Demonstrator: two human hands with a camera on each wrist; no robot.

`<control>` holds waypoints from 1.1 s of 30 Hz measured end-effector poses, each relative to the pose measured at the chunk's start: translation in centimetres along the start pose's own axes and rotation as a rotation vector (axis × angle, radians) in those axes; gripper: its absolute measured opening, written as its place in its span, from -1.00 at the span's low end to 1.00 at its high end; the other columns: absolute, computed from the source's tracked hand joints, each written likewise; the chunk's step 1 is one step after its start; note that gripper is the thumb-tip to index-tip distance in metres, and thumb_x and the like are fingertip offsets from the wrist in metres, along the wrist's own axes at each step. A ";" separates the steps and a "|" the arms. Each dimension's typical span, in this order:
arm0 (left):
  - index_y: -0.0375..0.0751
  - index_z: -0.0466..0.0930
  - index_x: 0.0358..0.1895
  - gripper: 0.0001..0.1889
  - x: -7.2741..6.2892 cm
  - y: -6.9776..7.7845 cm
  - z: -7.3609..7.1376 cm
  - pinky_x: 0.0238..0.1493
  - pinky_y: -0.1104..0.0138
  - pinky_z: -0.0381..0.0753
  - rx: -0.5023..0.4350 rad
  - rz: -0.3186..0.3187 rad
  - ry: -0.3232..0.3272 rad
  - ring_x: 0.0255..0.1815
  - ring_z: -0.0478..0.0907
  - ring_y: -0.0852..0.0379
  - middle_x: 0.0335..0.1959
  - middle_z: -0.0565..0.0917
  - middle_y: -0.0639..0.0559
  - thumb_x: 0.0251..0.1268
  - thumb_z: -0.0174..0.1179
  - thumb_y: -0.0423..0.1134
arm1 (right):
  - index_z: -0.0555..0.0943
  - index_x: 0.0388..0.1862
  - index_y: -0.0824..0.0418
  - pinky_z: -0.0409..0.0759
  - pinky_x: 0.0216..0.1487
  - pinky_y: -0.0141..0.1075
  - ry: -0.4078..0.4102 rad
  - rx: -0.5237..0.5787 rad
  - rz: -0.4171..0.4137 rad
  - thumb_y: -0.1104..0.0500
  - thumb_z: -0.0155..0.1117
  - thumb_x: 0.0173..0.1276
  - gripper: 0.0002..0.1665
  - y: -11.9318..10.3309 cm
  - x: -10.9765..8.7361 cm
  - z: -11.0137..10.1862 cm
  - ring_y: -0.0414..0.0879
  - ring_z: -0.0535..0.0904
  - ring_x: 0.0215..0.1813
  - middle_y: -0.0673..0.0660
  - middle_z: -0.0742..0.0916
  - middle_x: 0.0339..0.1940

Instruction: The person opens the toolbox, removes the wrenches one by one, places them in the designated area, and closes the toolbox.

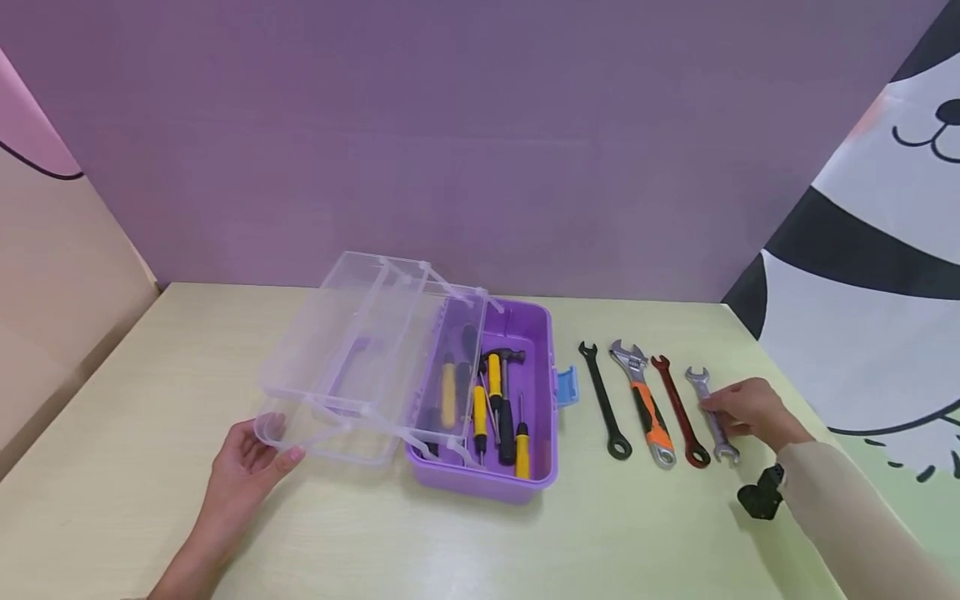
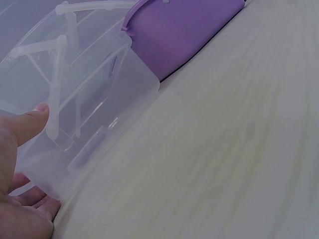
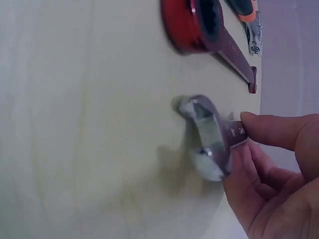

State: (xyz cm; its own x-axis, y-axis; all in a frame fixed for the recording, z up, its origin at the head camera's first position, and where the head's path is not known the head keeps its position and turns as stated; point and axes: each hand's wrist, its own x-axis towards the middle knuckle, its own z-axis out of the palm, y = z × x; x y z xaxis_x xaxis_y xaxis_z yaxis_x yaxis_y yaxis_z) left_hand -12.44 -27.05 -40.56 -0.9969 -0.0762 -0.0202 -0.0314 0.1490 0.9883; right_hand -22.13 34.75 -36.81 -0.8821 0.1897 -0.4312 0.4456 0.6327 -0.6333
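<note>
My right hand (image 1: 756,410) pinches the shank of a silver open-end wrench (image 1: 699,382) between thumb and fingers, at the right end of a row of wrenches. Its forked end (image 3: 214,139) faces the camera in the right wrist view, close over the table. At the left, my left hand (image 1: 243,458) holds the outer corner of the clear plastic lid (image 1: 307,342), thumb on one side and fingers under the edge. The lid is swung open to the left of a purple toolbox (image 1: 480,487). Inside the box lie yellow-and-black screwdrivers (image 1: 480,408) and a hammer (image 1: 506,433).
Left of the silver wrench lie a red wrench (image 1: 678,408), an orange-and-black adjustable wrench (image 1: 651,417) and a black wrench (image 1: 603,400). A blue latch (image 1: 567,387) sticks out from the box's right side. A purple wall (image 1: 480,167) stands behind the table.
</note>
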 end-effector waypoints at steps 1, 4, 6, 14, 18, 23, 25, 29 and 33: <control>-0.50 -0.02 0.32 -0.31 0.0 0.0 0.1 0.03 0.87 0.28 -0.002 0.001 0.000 0.45 0.07 -0.32 0.42 0.13 -0.40 0.29 0.21 -0.34 | 0.46 -0.09 0.57 0.65 -0.37 -0.36 0.006 0.000 0.010 0.15 0.20 0.33 -0.56 0.0 -0.2 -0.1 -0.16 0.49 -0.44 0.02 0.54 -0.53; -0.51 -0.01 0.31 -0.31 0.1 0.0 0.3 0.04 0.87 0.28 -0.009 0.008 -0.002 0.44 0.07 -0.33 0.41 0.14 -0.41 0.28 0.22 -0.35 | 0.42 -0.12 0.57 0.66 -0.38 -0.36 0.020 0.008 0.039 0.14 0.22 0.32 -0.54 -0.1 -0.7 -0.2 -0.16 0.50 -0.46 0.03 0.54 -0.54; -0.51 -0.01 0.31 -0.31 0.2 0.1 0.5 0.04 0.87 0.28 -0.009 0.011 -0.006 0.45 0.06 -0.33 0.41 0.14 -0.42 0.28 0.22 -0.35 | 0.40 -0.14 0.55 0.68 -0.38 -0.35 0.029 0.014 0.062 0.13 0.24 0.29 -0.54 0.0 -0.9 -0.2 -0.16 0.51 -0.47 0.04 0.56 -0.56; -0.53 -0.03 0.32 -0.29 0.1 0.3 0.6 0.03 0.88 0.28 0.003 0.012 -0.023 0.46 0.04 -0.35 0.42 0.11 -0.43 0.29 0.22 -0.33 | 0.47 -0.30 0.47 0.71 -0.39 -0.33 0.046 0.008 0.092 0.10 0.27 0.25 -0.60 0.8 -0.5 -0.4 -0.17 0.55 -0.52 0.03 0.57 -0.60; -0.53 -0.03 0.32 -0.28 0.1 0.3 0.6 0.02 0.88 0.28 0.008 0.007 -0.024 0.46 0.05 -0.35 0.43 0.10 -0.44 0.29 0.22 -0.32 | 0.49 -0.34 0.44 0.71 -0.39 -0.33 0.045 0.012 0.107 0.10 0.28 0.25 -0.64 1.0 -0.2 -0.5 -0.18 0.56 -0.52 0.02 0.58 -0.61; -0.53 -0.03 0.33 -0.28 0.0 0.4 0.6 0.03 0.87 0.27 0.016 0.001 -0.030 0.46 0.04 -0.34 0.43 0.10 -0.44 0.29 0.21 -0.32 | 0.49 -0.33 0.46 0.71 -0.40 -0.32 0.056 0.021 0.123 0.12 0.30 0.24 -0.63 1.0 -0.2 -0.5 -0.17 0.56 -0.53 0.03 0.59 -0.62; -0.53 -0.03 0.33 -0.27 0.0 0.3 0.6 0.04 0.87 0.27 0.025 -0.001 -0.027 0.46 0.04 -0.34 0.43 0.10 -0.44 0.29 0.22 -0.31 | 0.50 -0.33 0.46 0.71 -0.40 -0.32 0.060 0.013 0.120 0.11 0.32 0.23 -0.61 1.0 -0.3 -0.5 -0.17 0.57 -0.53 0.03 0.60 -0.62; -0.53 -0.04 0.34 -0.26 -0.1 0.2 0.3 0.02 0.88 0.27 0.044 -0.010 -0.016 0.46 0.05 -0.35 0.43 0.09 -0.45 0.29 0.23 -0.30 | 0.49 -0.33 0.45 0.71 -0.40 -0.33 0.064 -0.003 0.098 0.07 0.35 0.19 -0.57 0.7 -0.4 -0.4 -0.19 0.58 -0.54 0.02 0.60 -0.63; -0.53 -0.05 0.35 -0.25 -0.1 0.2 0.1 0.02 0.88 0.26 0.056 -0.009 -0.016 0.46 0.05 -0.36 0.43 0.08 -0.47 0.29 0.22 -0.30 | 0.48 -0.33 0.45 0.72 -0.41 -0.33 0.076 -0.016 0.084 0.07 0.35 0.17 -0.57 0.3 -0.3 -0.2 -0.19 0.58 -0.55 0.02 0.59 -0.63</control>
State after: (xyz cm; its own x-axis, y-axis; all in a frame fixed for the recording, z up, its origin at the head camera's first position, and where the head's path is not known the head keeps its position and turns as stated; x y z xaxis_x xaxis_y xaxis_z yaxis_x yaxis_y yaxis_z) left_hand -12.34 -26.94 -40.38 -0.9975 -0.0625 -0.0316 -0.0437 0.2037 0.9781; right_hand -21.71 35.07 -36.74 -0.8509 0.2987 -0.4320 0.5167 0.6237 -0.5865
